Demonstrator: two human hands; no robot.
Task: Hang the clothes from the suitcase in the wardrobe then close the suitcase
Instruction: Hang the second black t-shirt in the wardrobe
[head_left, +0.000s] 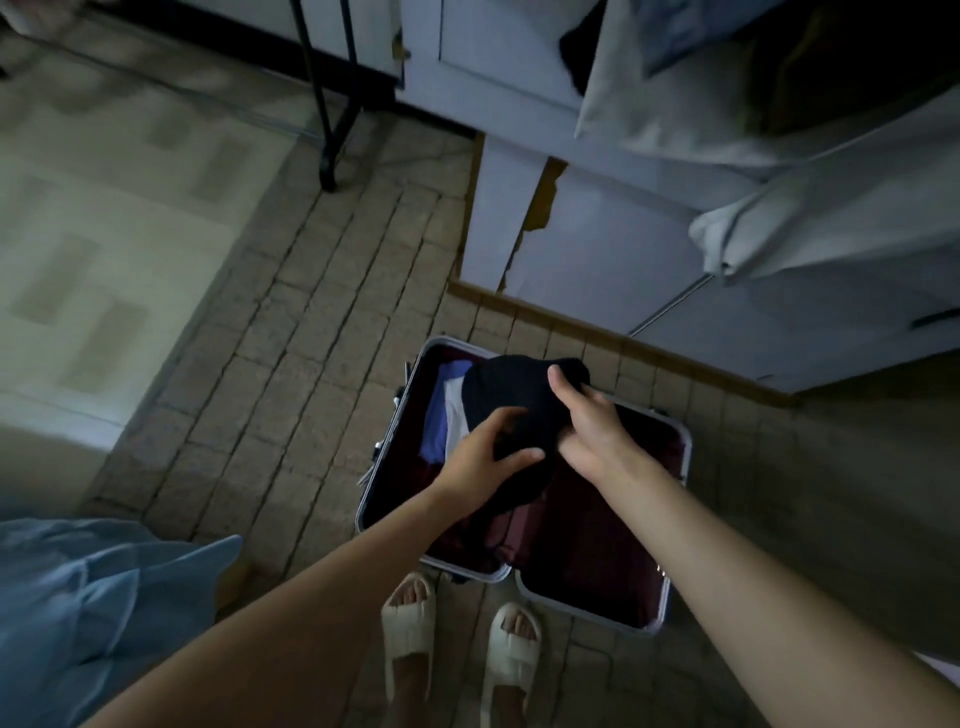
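Left grip (483, 457): fingers and thumb curled round the near part of a dark garment (514, 405), holding it above the open suitcase.
Right grip (589, 415): pinching the same garment at its far edge, thumb on top, fingers tucked under the cloth.
Garment: black or navy, bunched between both hands, lifted clear of the case; its lower part hangs toward the lining.
Suitcase (685, 452): lies open on the floor, both halves flat, metal-edged frame, dark red lining inside.
Folded clothes (441, 415): a blue and white pile in the far-left half of the case, partly hidden by the garment.
Wardrobe (597, 244): pale cabinet just beyond the case, its surface chipped along one edge; a door stands open at upper right.
Hanging clothes (675, 93): light fabric inside the wardrobe at upper right; farther in it is too dark to tell what hangs there.
Floor (291, 364): tan brick-pattern tiles under the case.
Slippers (457, 639): two cream ones on the person's feet, toes just beside the near edge of the case.
Blue cloth (93, 608): crumpled at lower left, well apart from the case.
Black stand (332, 130): thin metal legs at upper left.
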